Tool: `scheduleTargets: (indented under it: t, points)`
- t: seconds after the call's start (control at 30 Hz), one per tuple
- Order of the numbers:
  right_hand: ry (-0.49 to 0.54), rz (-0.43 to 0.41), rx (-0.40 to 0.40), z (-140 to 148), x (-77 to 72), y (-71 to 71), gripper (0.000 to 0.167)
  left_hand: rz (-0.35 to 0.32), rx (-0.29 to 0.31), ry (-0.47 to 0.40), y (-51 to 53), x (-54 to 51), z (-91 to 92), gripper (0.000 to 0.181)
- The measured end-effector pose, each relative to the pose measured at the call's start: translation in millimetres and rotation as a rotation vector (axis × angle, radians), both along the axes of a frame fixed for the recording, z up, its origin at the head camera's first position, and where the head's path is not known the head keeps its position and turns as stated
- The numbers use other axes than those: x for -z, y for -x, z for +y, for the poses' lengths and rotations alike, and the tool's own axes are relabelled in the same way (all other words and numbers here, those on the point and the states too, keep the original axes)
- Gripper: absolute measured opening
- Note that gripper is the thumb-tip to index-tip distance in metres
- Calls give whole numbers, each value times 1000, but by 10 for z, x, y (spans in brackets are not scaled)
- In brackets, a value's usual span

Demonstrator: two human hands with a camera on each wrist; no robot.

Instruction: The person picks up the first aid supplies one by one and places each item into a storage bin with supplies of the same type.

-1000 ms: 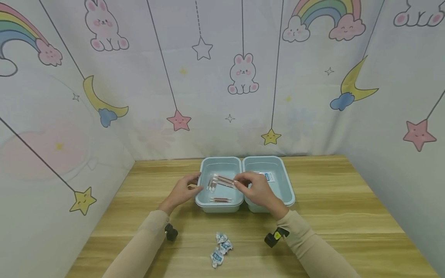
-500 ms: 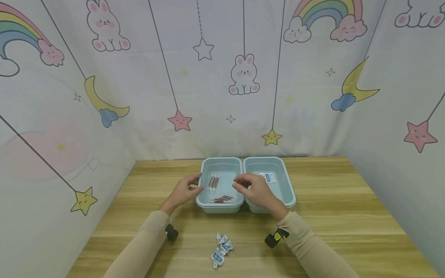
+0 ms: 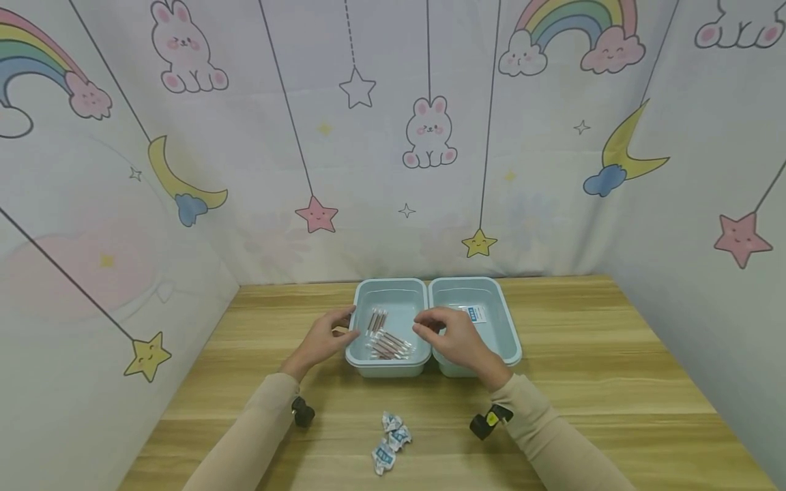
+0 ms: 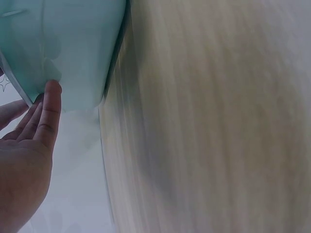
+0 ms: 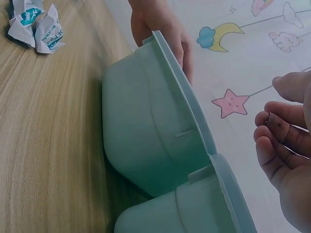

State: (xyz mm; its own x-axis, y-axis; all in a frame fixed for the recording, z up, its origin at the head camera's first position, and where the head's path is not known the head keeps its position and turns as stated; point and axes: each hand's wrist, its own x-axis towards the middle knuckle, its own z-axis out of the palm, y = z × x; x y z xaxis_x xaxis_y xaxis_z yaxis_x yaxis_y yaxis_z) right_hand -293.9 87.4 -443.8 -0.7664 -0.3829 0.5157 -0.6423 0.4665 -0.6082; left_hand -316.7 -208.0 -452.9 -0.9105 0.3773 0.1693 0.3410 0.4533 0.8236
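1. Pale fabric walls surround us on three sides, printed with rainbows, rabbits, moons and smiling stars. Below them is a wood-grain tabletop.
2. Two light blue plastic tubs stand side by side near the middle of the tabletop's far edge, their rims meeting: the left tub and the right tub.
3. Inside the left tub are brown cotton swabs with white ends, in two groups. One small row lies towards its left wall, sticks running roughly from near edge to far. Beside it, a larger slanting heap lies by the near wall; I cannot tell whether the groups touch.
4. Inside the right tub is a white packet with a blue label, partly hidden.
5. At the left tub's outer left side is the person's left hand, thumb apart from the fingers, which lie fairly straight against the outer wall.
6. Above the meeting rims hangs the right hand, fingers loosely bent, thumb and forefinger apart.
7. Both arms wear beige sleeves, with a small black device at each wrist.
8. Towards the tabletop's near edge, centrally, lie crumpled white-and-blue wrappers.
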Motion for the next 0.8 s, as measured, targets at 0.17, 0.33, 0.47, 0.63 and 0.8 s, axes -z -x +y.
scheduleTargets:
  t: [0.17, 0.33, 0.47, 0.63, 0.8]
  points:
    - [5, 12, 3, 11, 3, 3, 13, -6, -3, -5, -2, 3, 7, 60]
    - [6, 7, 2, 31, 16, 29, 13, -6, -5, 9, 3, 0, 4, 61]
    - [7, 20, 0, 49, 11, 43, 13, -1, -4, 18, 5, 0, -1, 61]
    - [20, 9, 1, 70, -18, 44, 11, -1, 2, 15, 9, 5, -5, 62]
    - [3, 6, 21, 100, -68, 29, 13, -1, 4, 8, 11, 15, -8, 61]
